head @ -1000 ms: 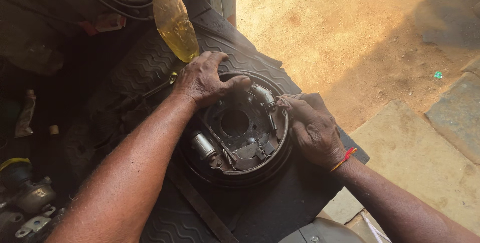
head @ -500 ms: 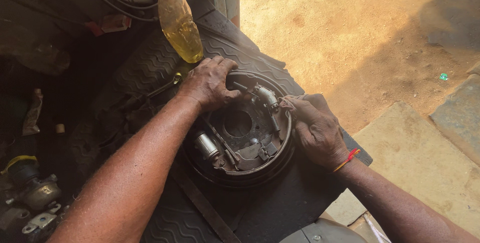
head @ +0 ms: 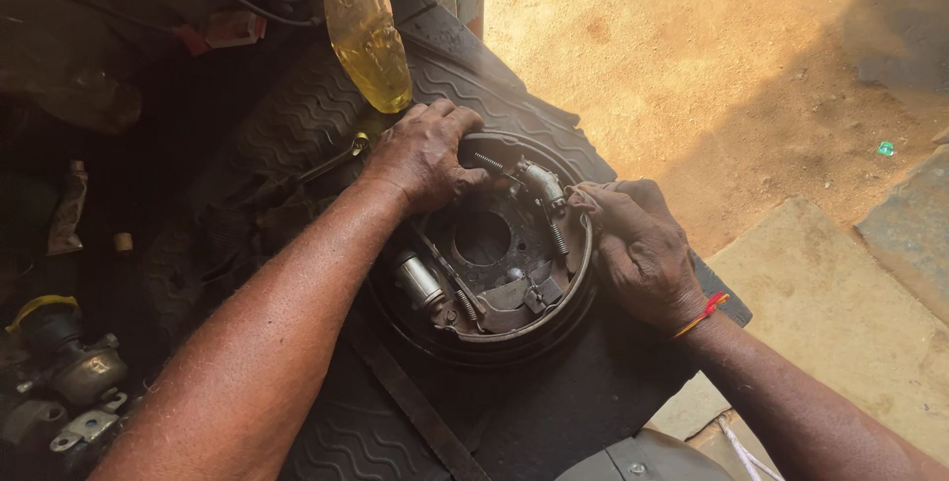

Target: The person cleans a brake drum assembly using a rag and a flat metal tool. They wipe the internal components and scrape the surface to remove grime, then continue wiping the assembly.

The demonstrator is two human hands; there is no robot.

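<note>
A round, dark drum brake assembly point(head: 494, 288) with springs, shoes and a small metal cylinder lies on a black rubber mat point(head: 554, 412). My left hand point(head: 427, 155) presses on its upper left rim, fingers curled over the brake shoe near a spring. My right hand point(head: 638, 249) grips the right rim, thumb and fingers closed on the shoe's edge by the upper right spring. A red and yellow thread circles my right wrist.
A plastic bottle of yellow liquid point(head: 366, 31) stands just behind the assembly. Metal parts point(head: 74, 372) and cables lie in the dark at left. Sandy ground point(head: 712, 56) and stone slabs point(head: 840, 313) lie to the right. A grey metal piece point(head: 643, 456) sits at the bottom edge.
Both hands stay on the brake assembly with only small shifts of the fingers; the view has drifted slightly.
</note>
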